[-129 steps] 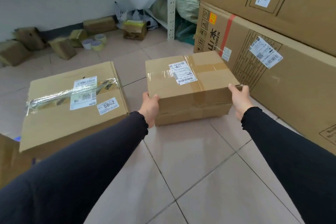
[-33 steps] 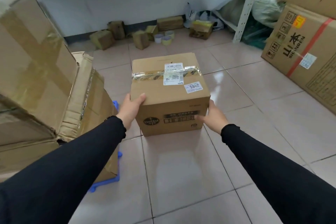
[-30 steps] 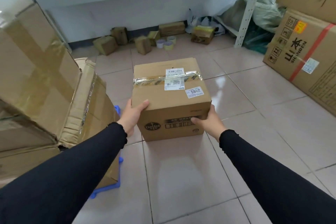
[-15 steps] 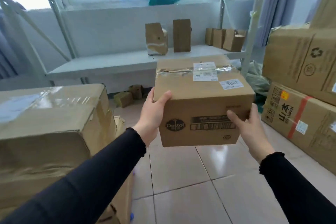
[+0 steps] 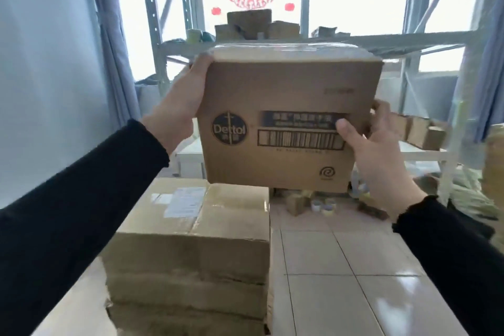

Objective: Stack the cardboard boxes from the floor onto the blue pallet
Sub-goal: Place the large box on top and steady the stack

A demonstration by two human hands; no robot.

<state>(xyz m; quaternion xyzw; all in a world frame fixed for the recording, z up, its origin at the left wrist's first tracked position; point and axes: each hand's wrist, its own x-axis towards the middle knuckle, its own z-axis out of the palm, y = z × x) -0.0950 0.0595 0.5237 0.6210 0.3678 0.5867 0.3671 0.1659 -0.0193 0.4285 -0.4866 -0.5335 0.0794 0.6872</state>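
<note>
Box aloft, stack below

Carry was the step in hand: your left hand and right hand each kept a closed grip on a side of the brown printed cardboard box, above the taped brown stack of cartons. Lowering it squarely came next, you'd judge. Both stayed sealed, contents hidden.

Left hand, right hand raised, gripping

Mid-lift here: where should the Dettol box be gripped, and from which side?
Grip the Dettol box by its two opposite side walls, coming in from left and right, as the left hand and right hand do. Its flat upright sides suit a two-handed clamp.
</note>
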